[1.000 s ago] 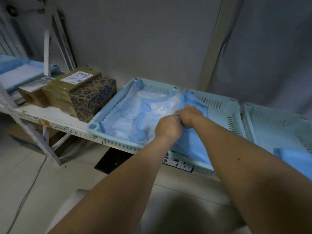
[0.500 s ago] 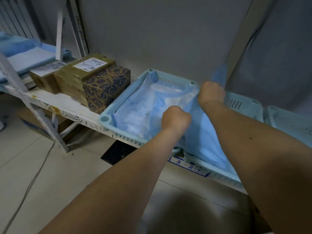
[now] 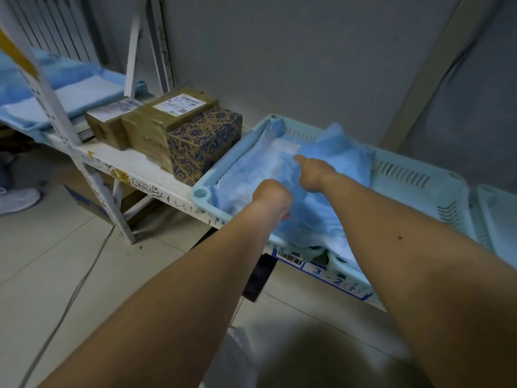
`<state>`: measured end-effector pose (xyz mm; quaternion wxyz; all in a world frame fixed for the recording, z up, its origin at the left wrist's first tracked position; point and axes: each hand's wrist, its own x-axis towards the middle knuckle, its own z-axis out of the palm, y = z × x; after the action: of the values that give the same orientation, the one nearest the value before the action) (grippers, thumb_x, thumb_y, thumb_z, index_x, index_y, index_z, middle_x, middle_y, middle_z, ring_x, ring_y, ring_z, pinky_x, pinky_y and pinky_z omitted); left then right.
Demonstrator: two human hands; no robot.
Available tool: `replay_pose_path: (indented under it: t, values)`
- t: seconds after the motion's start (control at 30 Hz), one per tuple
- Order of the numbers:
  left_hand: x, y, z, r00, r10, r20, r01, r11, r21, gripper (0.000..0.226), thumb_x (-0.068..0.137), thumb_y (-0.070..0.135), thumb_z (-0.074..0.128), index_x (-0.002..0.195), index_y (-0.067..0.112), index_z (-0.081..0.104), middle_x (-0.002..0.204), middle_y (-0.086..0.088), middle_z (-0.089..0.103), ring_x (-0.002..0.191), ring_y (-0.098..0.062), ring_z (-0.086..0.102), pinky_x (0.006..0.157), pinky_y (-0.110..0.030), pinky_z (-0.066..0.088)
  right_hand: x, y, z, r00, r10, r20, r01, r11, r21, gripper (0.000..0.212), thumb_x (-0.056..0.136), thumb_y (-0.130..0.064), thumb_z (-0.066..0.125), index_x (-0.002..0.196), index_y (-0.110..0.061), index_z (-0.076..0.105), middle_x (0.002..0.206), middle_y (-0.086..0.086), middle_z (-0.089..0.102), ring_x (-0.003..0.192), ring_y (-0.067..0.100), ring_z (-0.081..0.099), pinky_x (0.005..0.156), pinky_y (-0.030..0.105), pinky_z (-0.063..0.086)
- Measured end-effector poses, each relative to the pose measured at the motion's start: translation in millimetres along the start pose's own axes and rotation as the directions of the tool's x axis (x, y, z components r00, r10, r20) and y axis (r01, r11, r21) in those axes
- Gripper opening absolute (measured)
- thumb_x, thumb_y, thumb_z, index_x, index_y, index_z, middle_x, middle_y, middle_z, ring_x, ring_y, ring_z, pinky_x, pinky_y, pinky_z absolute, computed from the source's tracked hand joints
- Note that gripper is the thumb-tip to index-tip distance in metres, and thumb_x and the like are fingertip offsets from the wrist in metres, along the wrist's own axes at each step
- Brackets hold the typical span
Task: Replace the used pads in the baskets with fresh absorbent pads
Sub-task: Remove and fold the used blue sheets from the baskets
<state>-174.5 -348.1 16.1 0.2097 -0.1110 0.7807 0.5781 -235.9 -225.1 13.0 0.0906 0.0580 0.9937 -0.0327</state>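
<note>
A: Where's the pad?
B: Bunched in the basket, spilling over its front rim. Your left hand fists its near edge so it can't slide; your right hand pinches a fold toward the back wall, probably to spread it.

The white metal shelf carries two taped cardboard boxes, a patterned box touching them, and a light-blue basket just beside the patterned box.
</note>
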Motion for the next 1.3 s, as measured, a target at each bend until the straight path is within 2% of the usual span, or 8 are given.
replay_pose_path:
  t: [0.23,0.37,0.57,0.87,0.97,1.07,1.17,1.3]
  values:
    - [6.0,-2.9,-14.2,1.000,0.007,0.017,-0.007,1.000,-0.017,0.017,0.084,-0.008,0.064,0.083,-0.001,0.049,0.082,-0.015,0.054,0.065,-0.024,0.058,0.062,-0.029,0.055,-25.7,2.1,0.8,0.977,-0.165,-0.138,0.194,0.952,0.236,0.060,0.085,0.001,0.044,0.136,-0.030,0.046,0.133,0.004,0.051,0.117,0.023,0.051,0.083,0.029,0.044]
    - [3.1,-4.8,-20.5,0.995,0.103,-0.017,-0.100,0.990,0.099,0.019,0.085,0.002,0.067,0.102,0.002,0.058,0.066,-0.005,0.047,0.053,-0.016,0.045,0.051,-0.024,0.041,-47.9,-8.6,-13.9,0.911,-0.364,0.191,0.171,0.758,0.629,0.059,0.084,0.010,0.046,0.132,-0.024,0.047,0.126,-0.006,0.057,0.102,0.012,0.055,0.070,0.021,0.040]
    - [-7.3,-4.6,-21.7,0.996,0.044,-0.077,-0.036,0.993,0.111,0.017,0.089,0.013,0.060,0.099,0.000,0.057,0.074,-0.011,0.056,0.055,-0.018,0.047,0.047,-0.025,0.036,-57.5,-7.9,-15.3,0.905,-0.327,0.272,0.124,0.815,0.566,0.037,0.084,0.000,0.057,0.115,-0.018,0.054,0.090,0.003,0.062,0.074,0.012,0.054,0.065,0.022,0.041]
    - [-7.7,-18.3,-29.4,0.982,0.098,-0.164,0.060,0.657,0.751,0.061,0.079,0.070,0.049,0.110,0.017,0.056,0.132,-0.011,0.053,0.131,-0.032,0.038,0.107,-0.043,0.032,-70.1,2.9,-22.4,0.943,-0.298,0.151,0.180,0.833,0.523,0.015,0.087,-0.003,0.060,0.099,-0.006,0.068,0.091,0.007,0.061,0.071,0.009,0.051,0.058,0.018,0.038]
    - [-8.1,-22.8,-27.6,0.976,0.160,-0.147,0.008,0.648,0.762,0.026,0.084,0.037,0.061,0.080,0.015,0.048,0.114,-0.008,0.061,0.112,-0.028,0.054,0.093,-0.037,0.046,-71.5,2.6,-20.3,0.943,-0.297,0.152,0.179,0.835,0.520,0.018,0.088,-0.001,0.056,0.103,0.001,0.066,0.090,0.004,0.063,0.068,0.007,0.054,0.057,0.019,0.037]
    - [-9.3,-19.0,-29.7,0.965,0.173,-0.197,-0.014,0.783,0.622,0.012,0.088,0.012,0.057,0.080,0.010,0.049,0.105,-0.009,0.063,0.105,-0.027,0.061,0.072,-0.030,0.047,-72.8,0.0,-18.7,0.949,-0.288,0.128,0.167,0.803,0.572,0.017,0.089,0.002,0.052,0.102,0.003,0.063,0.087,0.007,0.062,0.064,0.006,0.057,0.058,0.021,0.038]
    - [-8.2,-16.8,-34.2,0.990,0.019,-0.141,-0.020,1.000,-0.006,0.028,0.087,-0.003,0.059,0.115,-0.005,0.058,0.115,-0.018,0.064,0.083,-0.025,0.065,0.070,-0.029,0.056,-73.7,-2.4,-20.5,0.951,-0.294,0.090,0.156,0.713,0.684,0.020,0.086,0.010,0.049,0.091,-0.003,0.064,0.081,0.010,0.062,0.059,0.008,0.060,0.061,0.021,0.048]
    - [-25.1,-13.2,-37.4,0.998,-0.055,-0.009,0.044,0.884,-0.466,0.039,0.093,-0.011,0.047,0.132,-0.010,0.044,0.122,-0.020,0.059,0.115,-0.026,0.059,0.065,-0.016,0.053,-73.5,-6.7,-24.5,0.951,-0.299,0.081,0.104,0.555,0.825,0.028,0.086,0.016,0.048,0.081,-0.007,0.062,0.085,0.011,0.063,0.070,0.015,0.068,0.080,0.029,0.058]
